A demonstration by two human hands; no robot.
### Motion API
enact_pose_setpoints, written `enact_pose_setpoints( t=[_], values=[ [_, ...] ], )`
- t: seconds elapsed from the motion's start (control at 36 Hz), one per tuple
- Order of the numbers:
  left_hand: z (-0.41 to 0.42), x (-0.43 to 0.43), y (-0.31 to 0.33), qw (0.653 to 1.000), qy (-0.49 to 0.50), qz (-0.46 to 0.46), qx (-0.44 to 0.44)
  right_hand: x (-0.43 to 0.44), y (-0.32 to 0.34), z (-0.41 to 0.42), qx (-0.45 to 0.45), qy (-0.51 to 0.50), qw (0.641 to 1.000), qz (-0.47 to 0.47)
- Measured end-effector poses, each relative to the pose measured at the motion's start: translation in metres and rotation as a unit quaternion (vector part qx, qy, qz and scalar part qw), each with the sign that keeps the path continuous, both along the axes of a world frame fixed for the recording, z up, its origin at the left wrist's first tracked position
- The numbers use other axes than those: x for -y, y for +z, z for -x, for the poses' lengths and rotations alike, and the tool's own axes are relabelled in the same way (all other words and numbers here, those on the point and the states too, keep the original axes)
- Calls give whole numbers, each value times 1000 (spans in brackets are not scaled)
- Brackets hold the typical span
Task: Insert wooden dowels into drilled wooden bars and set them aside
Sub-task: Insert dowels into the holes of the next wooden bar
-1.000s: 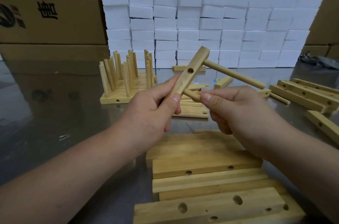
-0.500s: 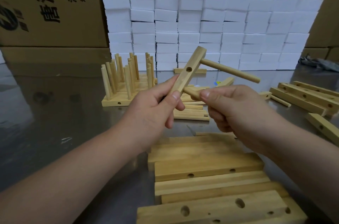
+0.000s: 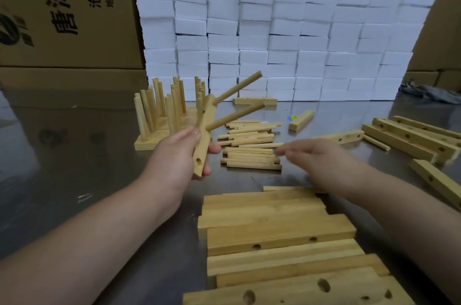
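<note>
The left grip (image 3: 179, 155) is closed on a drilled wooden bar (image 3: 205, 130). The thumb lies across the bar's near face and the fingertips curl round from behind, all on its lower half. The bar is pale, square-edged wood, held clear of the bench (image 3: 74, 172) and tilted, with its top leaning away and to the right. A round hole shows open near its lower end, just under the fingers.

Two dowels are seated in the bar. The upper dowel (image 3: 237, 87) leaves it near the top end and the lower dowel (image 3: 237, 116) just above the thumb. Both are plain round sticks pointing up and to the right, roughly parallel. The back of the hand faces the camera and the forearm comes in from the lower left.

The right grip (image 3: 324, 162) is to the right of the left one and apart from the bar. It is wide and holds nothing, with its fingers stretched leftward and blurred. Just beyond its fingertips lie loose dowels (image 3: 249, 147) in a flat pile on the bench.

Behind the left grip stand finished bars (image 3: 162, 117) with their dowels upright. Nearer than both grips is a stack of bars (image 3: 274, 227) laid flat. More drilled bars (image 3: 411, 137) lie to the right of the right grip. Farthest back are white foam blocks (image 3: 274, 42) and cardboard boxes (image 3: 62, 17).
</note>
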State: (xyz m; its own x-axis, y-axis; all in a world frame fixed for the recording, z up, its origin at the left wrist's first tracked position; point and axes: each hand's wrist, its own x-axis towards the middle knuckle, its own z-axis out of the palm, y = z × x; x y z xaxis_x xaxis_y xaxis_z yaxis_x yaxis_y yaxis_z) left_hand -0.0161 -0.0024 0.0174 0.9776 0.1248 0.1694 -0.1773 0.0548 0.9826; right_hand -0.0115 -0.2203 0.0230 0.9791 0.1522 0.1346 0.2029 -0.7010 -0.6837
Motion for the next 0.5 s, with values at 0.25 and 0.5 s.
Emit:
enact_pose_setpoints(
  t=[0.25,0.5],
  values=[
    [-4,4,-8,999,-9,-30,-44,1,-8,-7,-30,68,994,81],
    [-6,6,-9,998,4,-42,-55,1,-5,-6,13,58,988,139]
  ],
)
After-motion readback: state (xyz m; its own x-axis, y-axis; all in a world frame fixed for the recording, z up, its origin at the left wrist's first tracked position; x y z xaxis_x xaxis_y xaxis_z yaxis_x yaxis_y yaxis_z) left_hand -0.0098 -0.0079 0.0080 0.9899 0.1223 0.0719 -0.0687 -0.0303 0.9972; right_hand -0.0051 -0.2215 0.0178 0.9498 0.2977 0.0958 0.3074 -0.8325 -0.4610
